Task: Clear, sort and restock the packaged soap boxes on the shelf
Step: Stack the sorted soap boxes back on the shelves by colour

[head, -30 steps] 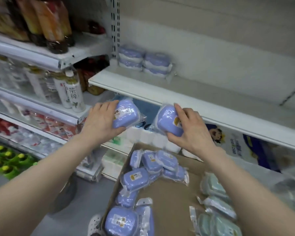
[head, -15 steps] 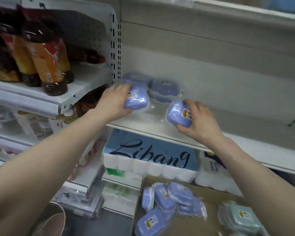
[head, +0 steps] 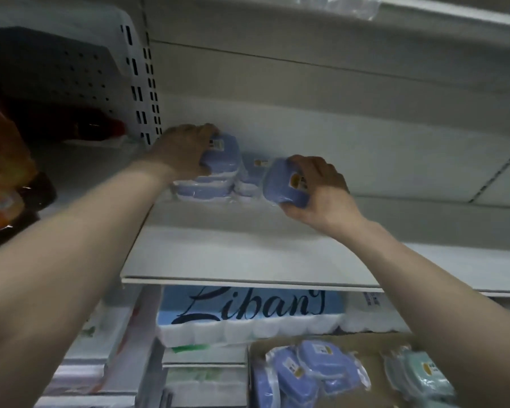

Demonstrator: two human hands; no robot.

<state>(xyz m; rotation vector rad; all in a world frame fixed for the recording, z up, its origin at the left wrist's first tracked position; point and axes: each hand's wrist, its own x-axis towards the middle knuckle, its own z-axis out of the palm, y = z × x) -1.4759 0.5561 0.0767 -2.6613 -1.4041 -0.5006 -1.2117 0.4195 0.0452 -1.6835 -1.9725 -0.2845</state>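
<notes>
The left hand (head: 186, 151) is curled round a blue wrapped soap box (head: 223, 156), fingers over the top and thumb at the near side. This box is set flat on a stack of blue soap boxes (head: 202, 188) at the back left of the white shelf (head: 248, 257). Its long axis runs roughly left to right, and its yellow label faces up.

The right hand (head: 321, 189) grips a second blue soap box (head: 281, 187), fingers over its far edge and thumb beneath. This box is tilted, its labelled face turned up and toward the hand. It is held just above the shelf, just right of a second stack (head: 251, 175). Its long axis appears to run front to back, though the blur leaves this uncertain.

The shelf is a plain white board against a pale back panel, with a slotted upright (head: 147, 92) at its left end. Bottles with orange labels (head: 3, 178) are seen in the neighbouring bay at left.

Below the shelf, a blue pack of tissue rolls (head: 248, 307) is marked in script; "Liban" can be read. Lower right, a cardboard carton (head: 371, 344) holds more blue soap boxes (head: 306, 369) and teal ones (head: 418, 375). The print on the soap labels cannot be read.
</notes>
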